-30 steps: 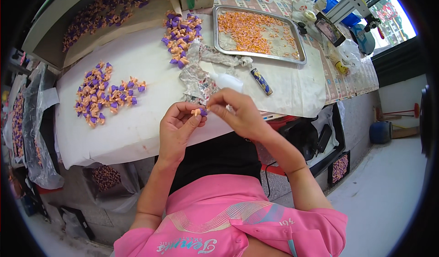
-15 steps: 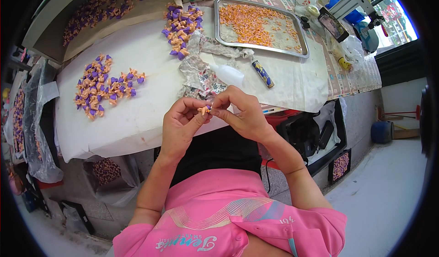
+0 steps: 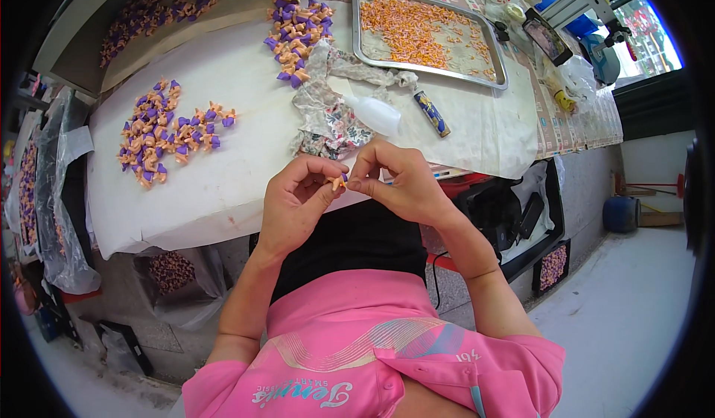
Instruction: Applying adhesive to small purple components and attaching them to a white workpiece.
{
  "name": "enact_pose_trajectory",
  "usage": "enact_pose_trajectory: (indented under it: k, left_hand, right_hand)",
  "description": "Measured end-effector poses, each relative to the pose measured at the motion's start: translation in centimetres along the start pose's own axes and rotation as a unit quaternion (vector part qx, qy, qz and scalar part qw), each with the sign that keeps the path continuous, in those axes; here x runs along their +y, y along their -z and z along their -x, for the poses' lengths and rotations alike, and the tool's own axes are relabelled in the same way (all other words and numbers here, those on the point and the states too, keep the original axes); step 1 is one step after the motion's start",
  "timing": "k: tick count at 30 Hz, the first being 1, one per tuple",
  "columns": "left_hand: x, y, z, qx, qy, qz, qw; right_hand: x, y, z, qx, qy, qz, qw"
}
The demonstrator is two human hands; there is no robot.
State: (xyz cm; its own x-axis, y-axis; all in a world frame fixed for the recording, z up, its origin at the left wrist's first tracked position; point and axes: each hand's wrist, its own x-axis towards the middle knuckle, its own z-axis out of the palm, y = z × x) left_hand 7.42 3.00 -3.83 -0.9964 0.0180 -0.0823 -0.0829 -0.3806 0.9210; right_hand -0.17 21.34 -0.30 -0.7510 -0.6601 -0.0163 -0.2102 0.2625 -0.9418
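Between thumb and fingers, my left hand [image 3: 296,203] pinches a small peach-and-purple plastic figure [image 3: 339,183] just above the table's front edge. My right hand [image 3: 398,183] meets it from the other side, thumb and forefinger pressed together at the figure. What sits in that right pinch is too small and covered to name. Loose piles of similar peach-and-purple figures [image 3: 153,131] lie to the left on the white-covered table [image 3: 246,161]. A second heap of figures [image 3: 298,34] is farther back. Beyond my hands is a crumpled floral cloth [image 3: 328,124].
A metal tray [image 3: 505,75] of small orange pieces stands at the back right. Near it lie a white translucent bottle [image 3: 378,115] and a dark blue patterned tube [image 3: 432,113]. A phone [image 3: 547,37] is mounted on a stand. Below the table's right side is an open black case [image 3: 555,232].
Both hands stay together at the figure, with the fingers slightly shifted and the figure turned a little. The whole view has tilted slightly.
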Motion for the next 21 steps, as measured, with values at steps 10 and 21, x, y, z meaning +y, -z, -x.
enact_pose_trajectory:
  k: [10, 21]
  left_hand:
    - [-0.2, 0.7, -0.1, -0.030, 0.026, -0.012, 0.999]
    - [-0.2, -0.7, 0.2, -0.017, -0.035, -0.085, 0.996]
  right_hand:
    - [0.5, -0.4, 0.1, -0.015, 0.000, 0.022, 1.000]
    - [0.8, -0.8, 0.9, 0.030, -0.037, -0.031, 0.998]
